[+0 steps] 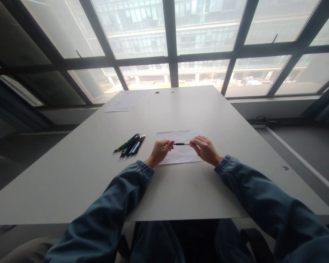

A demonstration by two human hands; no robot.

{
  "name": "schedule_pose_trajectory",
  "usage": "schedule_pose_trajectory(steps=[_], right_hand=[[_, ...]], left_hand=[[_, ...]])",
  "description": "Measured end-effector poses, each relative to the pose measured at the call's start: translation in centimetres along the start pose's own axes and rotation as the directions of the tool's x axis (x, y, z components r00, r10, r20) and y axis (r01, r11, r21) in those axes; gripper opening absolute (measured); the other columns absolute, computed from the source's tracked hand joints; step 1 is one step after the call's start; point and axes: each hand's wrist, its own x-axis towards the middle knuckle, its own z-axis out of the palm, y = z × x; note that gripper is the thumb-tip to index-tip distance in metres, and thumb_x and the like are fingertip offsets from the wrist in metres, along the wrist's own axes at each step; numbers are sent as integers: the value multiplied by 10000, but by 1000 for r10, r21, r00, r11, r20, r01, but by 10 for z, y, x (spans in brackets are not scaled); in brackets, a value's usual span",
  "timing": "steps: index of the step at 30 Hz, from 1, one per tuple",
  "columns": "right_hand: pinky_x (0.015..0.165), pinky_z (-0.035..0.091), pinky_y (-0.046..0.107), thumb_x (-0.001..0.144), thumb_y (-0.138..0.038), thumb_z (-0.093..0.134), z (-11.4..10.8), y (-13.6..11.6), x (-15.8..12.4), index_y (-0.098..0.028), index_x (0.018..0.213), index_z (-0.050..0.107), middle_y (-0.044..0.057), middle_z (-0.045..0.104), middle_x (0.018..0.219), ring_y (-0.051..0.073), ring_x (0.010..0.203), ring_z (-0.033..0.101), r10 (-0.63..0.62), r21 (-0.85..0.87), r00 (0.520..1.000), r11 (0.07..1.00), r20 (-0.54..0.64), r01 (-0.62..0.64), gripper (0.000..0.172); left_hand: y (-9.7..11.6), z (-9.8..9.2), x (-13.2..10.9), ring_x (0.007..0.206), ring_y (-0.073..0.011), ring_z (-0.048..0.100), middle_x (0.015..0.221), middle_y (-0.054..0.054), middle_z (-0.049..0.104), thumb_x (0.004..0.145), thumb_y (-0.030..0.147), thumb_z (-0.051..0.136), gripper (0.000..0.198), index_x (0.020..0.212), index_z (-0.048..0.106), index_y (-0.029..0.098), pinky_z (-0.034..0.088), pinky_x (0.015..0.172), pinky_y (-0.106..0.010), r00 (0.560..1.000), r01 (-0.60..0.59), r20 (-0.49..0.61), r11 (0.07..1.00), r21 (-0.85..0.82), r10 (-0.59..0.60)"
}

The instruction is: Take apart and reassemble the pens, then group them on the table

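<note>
Between my two hands a pen (181, 144) with a black grip and a pale barrel is held level, a little above a white sheet of paper (181, 157). The fingertips of my left hand (161, 150) pinch its dark end. At the pale end, the fingers of my right hand (205, 148) are closed on it, and they hide that tip. Left of my left hand lies a loose pile of pens (130, 145), mostly black with some green, blue and yellow parts.
The white table (84, 182) reaches toward the windows. More paper sheets (122, 101) lie at its far left. A small dark round spot (157, 92) is near the far edge, and a small black mark (285, 168) is on the right side.
</note>
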Motion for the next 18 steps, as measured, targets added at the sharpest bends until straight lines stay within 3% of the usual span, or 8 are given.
schedule_pose_trajectory(steps=[6, 13, 16, 18], right_hand=[[784, 461, 364, 1015, -266, 512, 0, 0, 0, -219, 954, 651, 72, 686, 885, 217, 830, 592, 7, 1, 1000, 1000, -3, -7, 159], [789, 460, 364, 1020, -262, 505, 0, 0, 0, -215, 947, 643, 70, 685, 885, 215, 835, 588, 15, -6, 1000, 1000, -3, -15, 163], [792, 458, 366, 1020, -263, 503, 0, 0, 0, -217, 947, 648, 71, 685, 885, 216, 836, 587, 17, -3, 1000, 1000, -3, -17, 169], [791, 458, 366, 1020, -265, 503, 0, 0, 0, -217, 946, 649, 71, 684, 885, 216, 833, 586, 17, -5, 1000, 1000, -7, -17, 171]], left_hand=[[-1, 0, 2, 680, -169, 634, 693, -38, 709, 962, 549, 539, 473, 701, 698, 187, 464, 655, -295, 997, -67, -33, 997, 29, 68], [1, 0, 1, 771, -179, 658, 878, -59, 757, 914, 418, 674, 221, 917, 744, 208, 516, 680, -308, 985, -147, -87, 989, 12, 147], [0, 0, 1, 815, -180, 666, 929, -66, 752, 905, 399, 689, 204, 969, 731, 210, 528, 693, -305, 982, -173, -79, 985, 8, 173], [-1, 0, 2, 856, -180, 668, 1007, -74, 740, 858, 410, 746, 307, 1085, 697, 210, 528, 706, -297, 982, -178, -55, 984, 10, 178]])
